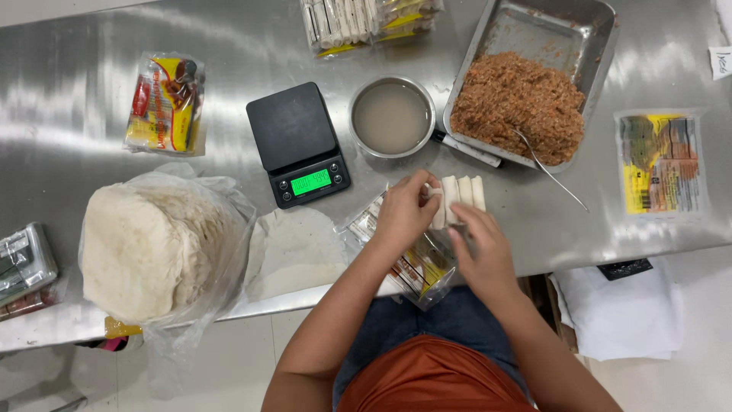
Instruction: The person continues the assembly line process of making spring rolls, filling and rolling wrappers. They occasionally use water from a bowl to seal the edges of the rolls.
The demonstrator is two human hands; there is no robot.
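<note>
Head view: the left hand [404, 210] pinches a pale roll at the end of a row of white rolls [460, 200], while the right hand [482, 252], fingers loosely curled, steadies the clear packet [415, 263] at the steel table's [91, 99] edge, likely so rolls slide free. Beyond: digital scale [299, 145], bowl of cloudy liquid [392, 117], tray of minced filling [526, 84].

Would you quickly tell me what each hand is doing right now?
Left hand: closed, pinching the end of a white roll.
Right hand: fingers curled over the clear packet; whether it grips cannot be told.
</note>
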